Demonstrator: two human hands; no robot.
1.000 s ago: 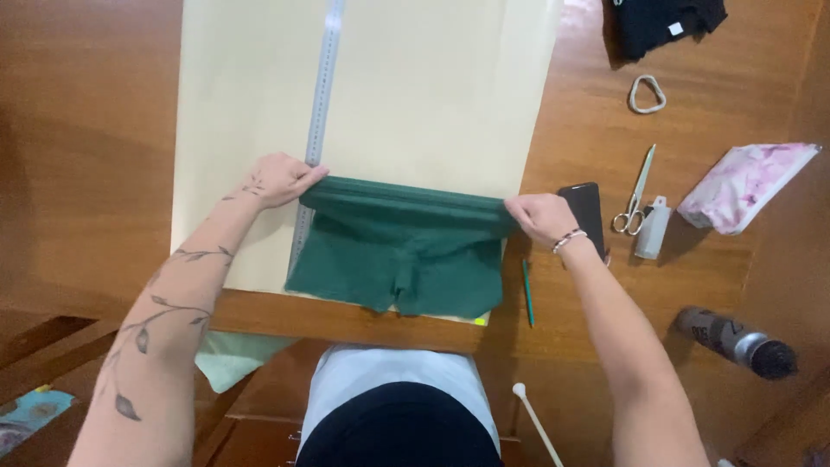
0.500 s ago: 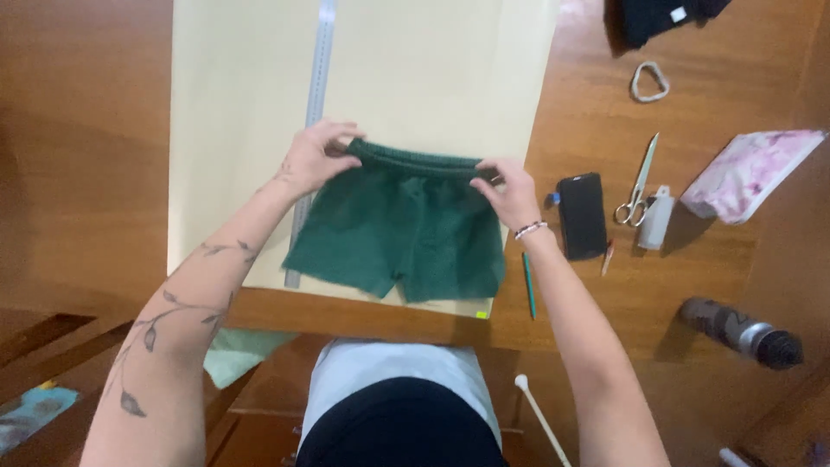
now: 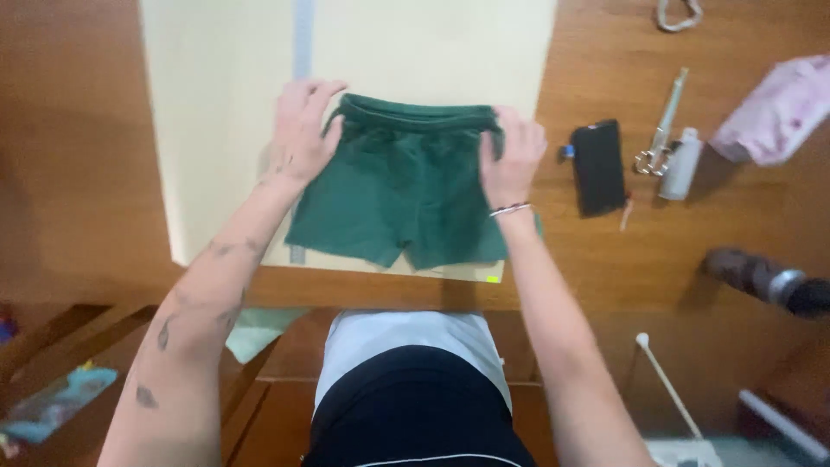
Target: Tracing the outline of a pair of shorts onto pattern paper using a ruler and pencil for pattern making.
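1. A pair of dark green shorts (image 3: 402,195) is laid flat on a large cream paper sheet (image 3: 216,104), which is spread over a brown wooden table (image 3: 78,138).
2. The left hand (image 3: 301,130) is pressed on the left end of the waistband; its fingers (image 3: 303,93) are seen spread apart and flat, clamped on nothing.
3. The right hand (image 3: 512,156) is placed on the right end of the waistband, the fingers held together and curled over the fabric edge; whether the cloth is pinched cannot be told.
4. A metal ruler (image 3: 303,35) is partly covered by the shorts.
5. Right of the sheet, a black phone (image 3: 598,166), scissors (image 3: 661,130) and a small white bottle (image 3: 681,163) are found on the table.
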